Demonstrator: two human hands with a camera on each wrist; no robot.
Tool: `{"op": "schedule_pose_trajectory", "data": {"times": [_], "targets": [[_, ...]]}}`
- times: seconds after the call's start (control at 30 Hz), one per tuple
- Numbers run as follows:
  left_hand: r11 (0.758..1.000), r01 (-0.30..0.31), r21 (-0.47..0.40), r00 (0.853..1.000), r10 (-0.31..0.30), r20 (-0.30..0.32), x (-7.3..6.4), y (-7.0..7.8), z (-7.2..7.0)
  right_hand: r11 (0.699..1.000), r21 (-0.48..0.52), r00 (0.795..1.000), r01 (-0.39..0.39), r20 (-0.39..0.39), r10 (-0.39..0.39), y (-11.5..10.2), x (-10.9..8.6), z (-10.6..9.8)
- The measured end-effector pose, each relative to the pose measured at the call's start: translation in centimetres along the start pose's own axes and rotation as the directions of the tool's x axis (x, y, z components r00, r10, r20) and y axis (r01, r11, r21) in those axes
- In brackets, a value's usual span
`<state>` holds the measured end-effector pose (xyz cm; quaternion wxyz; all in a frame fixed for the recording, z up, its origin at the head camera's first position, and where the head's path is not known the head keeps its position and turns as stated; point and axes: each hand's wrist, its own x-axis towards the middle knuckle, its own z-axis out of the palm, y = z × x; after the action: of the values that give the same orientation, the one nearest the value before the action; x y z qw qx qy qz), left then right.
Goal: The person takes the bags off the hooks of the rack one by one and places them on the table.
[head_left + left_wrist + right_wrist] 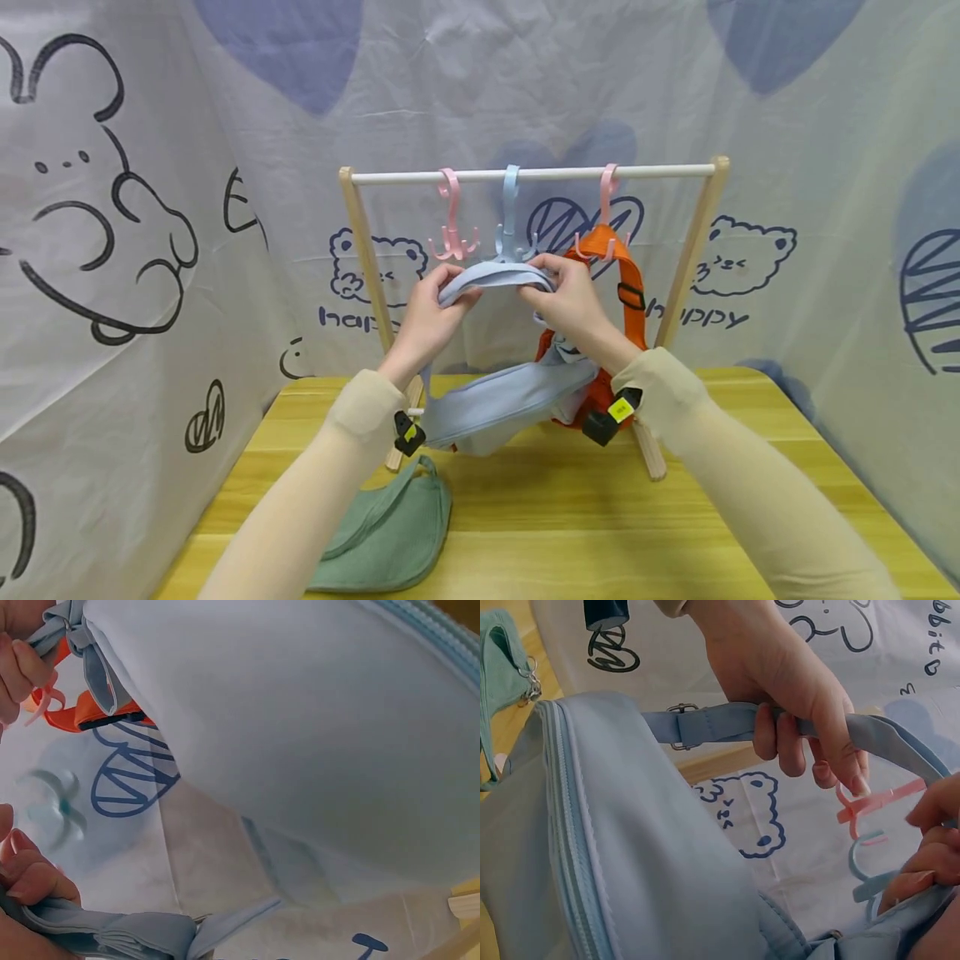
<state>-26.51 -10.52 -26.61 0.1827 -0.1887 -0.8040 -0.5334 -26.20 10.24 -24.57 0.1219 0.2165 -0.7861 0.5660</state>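
A light blue shoulder bag (510,404) hangs tilted below my two hands, its zip visible in the right wrist view. Its strap (497,273) is spread between them in an arch, just under the light blue hook (511,208) on the rail. My left hand (435,310) grips the strap's left part, fingers curled round it. On the other side, my right hand (567,302) pinches the strap near its right end. Whether the strap touches the hook's prongs I cannot tell. A metal strap buckle (681,726) shows beside the left hand in the right wrist view.
An orange bag (630,321) hangs from the right pink hook (606,196), partly behind the blue bag. The left pink hook (452,212) carries nothing. A white rail (667,171) on wooden legs holds the hooks. A green bag (397,533) lies on the wooden table (570,542).
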Motion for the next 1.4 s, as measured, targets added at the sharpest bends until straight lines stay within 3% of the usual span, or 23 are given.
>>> {"op": "schedule_pose_trajectory", "data": {"times": [0.17, 0.37, 0.77, 1.07, 1.2, 1.3, 1.4], "targets": [[0.999, 0.021, 0.026, 0.999, -0.021, 0.024, -0.6, -0.7, -0.3, 0.997, 0.058, 0.995, -0.049, 0.084, 0.044, 0.4, -0.7, 0.3], [0.997, 0.009, 0.078, 0.998, -0.014, 0.066, -1.4, -1.4, -0.7, 0.99, 0.105, 0.989, -0.09, 0.125, 0.076, 0.8, -1.9, 1.0], [0.983, -0.045, 0.18, 0.988, 0.018, 0.153, -3.2, -3.0, -0.6, 0.949, 0.308, 0.997, -0.07, 0.053, 0.056, 1.2, -3.8, 2.5], [0.955, -0.155, 0.253, 0.981, 0.12, 0.149, -4.6, -3.8, -0.5, 0.915, 0.394, 0.996, -0.081, -0.002, 0.089, 1.7, -4.5, 3.1], [0.935, -0.212, 0.284, 0.976, 0.188, 0.11, -5.4, -4.3, -0.1, 0.905, 0.416, 0.994, -0.089, -0.028, 0.11, 1.7, -4.6, 3.1], [0.915, -0.271, 0.3, 0.962, 0.266, 0.058, -6.0, -4.7, 0.2, 0.899, 0.429, 0.993, -0.089, -0.034, 0.115, 1.7, -4.7, 3.1], [0.877, -0.358, 0.32, 0.926, 0.378, 0.0, -6.5, -5.0, 0.5, 0.897, 0.434, 0.993, -0.08, -0.039, 0.108, 1.8, -4.7, 3.1]]}}
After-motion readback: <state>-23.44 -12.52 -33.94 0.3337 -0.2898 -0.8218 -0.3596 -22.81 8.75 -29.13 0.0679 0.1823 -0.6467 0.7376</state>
